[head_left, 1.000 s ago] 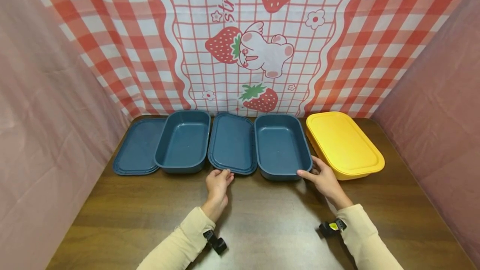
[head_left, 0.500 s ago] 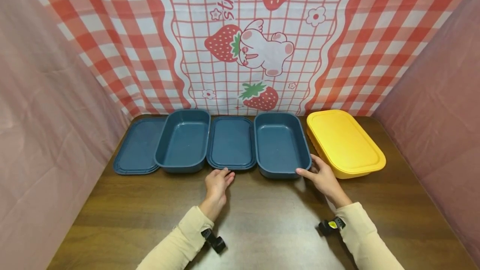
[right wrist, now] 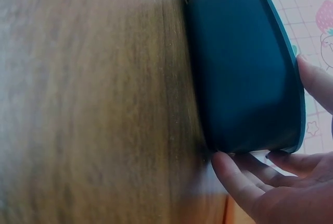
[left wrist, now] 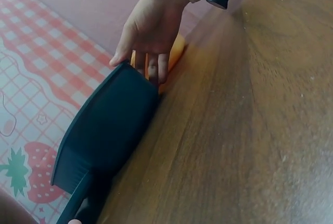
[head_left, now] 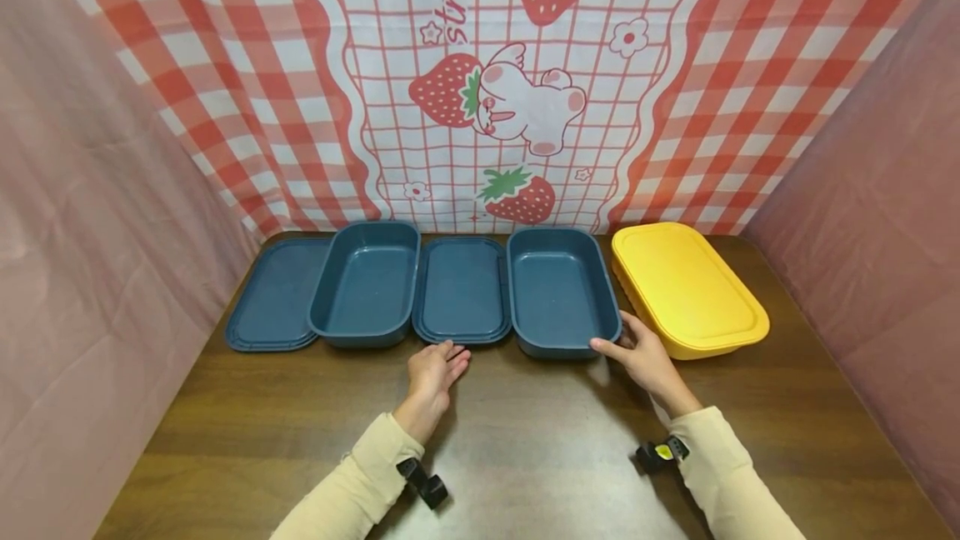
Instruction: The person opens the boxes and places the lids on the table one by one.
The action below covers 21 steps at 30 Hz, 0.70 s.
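Note:
Two dark blue food containers without lids stand in the row: a left one (head_left: pixel 367 282) and a right one (head_left: pixel 558 298). Between them lies a blue lid (head_left: pixel 463 290), and a second blue lid (head_left: pixel 277 294) is partly under the left container's rim. My left hand (head_left: pixel 433 373) has its fingertips right at the front edge of the middle lid, fingers loosely extended. With thumb on the rim and fingers against the side, my right hand (head_left: pixel 641 357) grips the front right corner of the right container, also seen in the right wrist view as a container wall (right wrist: pixel 244 73).
A yellow container with its yellow lid (head_left: pixel 690 286) stands at the right end of the row, close beside my right hand. Behind the wooden table (head_left: pixel 525 457) hangs a strawberry-print cloth (head_left: pixel 487 90). Pink cloths (head_left: pixel 97 232) close off both sides.
The middle lid has turned from a slight slant to straight between the two containers. My left fingers have loosened at its front edge. The right hand keeps its hold on the container's corner.

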### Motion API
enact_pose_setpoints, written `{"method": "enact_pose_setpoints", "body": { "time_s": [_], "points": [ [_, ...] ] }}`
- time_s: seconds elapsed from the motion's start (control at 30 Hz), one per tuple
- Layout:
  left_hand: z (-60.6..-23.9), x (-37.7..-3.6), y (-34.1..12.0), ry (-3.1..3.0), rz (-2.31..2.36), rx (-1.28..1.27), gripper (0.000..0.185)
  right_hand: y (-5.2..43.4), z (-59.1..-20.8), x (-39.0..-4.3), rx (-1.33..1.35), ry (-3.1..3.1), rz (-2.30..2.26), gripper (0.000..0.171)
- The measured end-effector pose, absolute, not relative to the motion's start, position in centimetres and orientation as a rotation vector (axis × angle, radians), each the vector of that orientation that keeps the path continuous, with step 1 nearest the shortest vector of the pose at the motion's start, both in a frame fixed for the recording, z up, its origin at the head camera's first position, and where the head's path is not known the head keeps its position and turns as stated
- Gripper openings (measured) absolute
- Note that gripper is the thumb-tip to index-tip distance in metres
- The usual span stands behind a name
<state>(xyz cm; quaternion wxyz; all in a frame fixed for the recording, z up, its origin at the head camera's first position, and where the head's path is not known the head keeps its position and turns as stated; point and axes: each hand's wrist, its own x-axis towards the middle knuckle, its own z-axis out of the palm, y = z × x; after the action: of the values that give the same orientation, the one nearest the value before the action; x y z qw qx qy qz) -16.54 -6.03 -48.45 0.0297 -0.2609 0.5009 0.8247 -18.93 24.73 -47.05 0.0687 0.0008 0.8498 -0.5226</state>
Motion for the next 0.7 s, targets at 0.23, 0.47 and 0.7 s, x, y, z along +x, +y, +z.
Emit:
{"method": "enact_pose_setpoints", "body": {
  "time_s": [0.23,0.47,0.7],
  "points": [
    [-48.3,-16.4,-6.3,1.502,2.504,-0.803,0.037,24.6,-47.0,-19.0,-0.011,2.553,-1.564,0.081],
    [-47.7,-16.1,-6.6,1.449,2.441,-0.768,0.037,24.5,-47.0,-19.0,-0.019,2.57,-1.545,0.082],
    [-47.1,-15.7,-6.8,1.403,2.399,-0.75,0.041,24.6,-46.7,-19.1,-0.022,2.583,-1.513,0.08]
  ]
}}
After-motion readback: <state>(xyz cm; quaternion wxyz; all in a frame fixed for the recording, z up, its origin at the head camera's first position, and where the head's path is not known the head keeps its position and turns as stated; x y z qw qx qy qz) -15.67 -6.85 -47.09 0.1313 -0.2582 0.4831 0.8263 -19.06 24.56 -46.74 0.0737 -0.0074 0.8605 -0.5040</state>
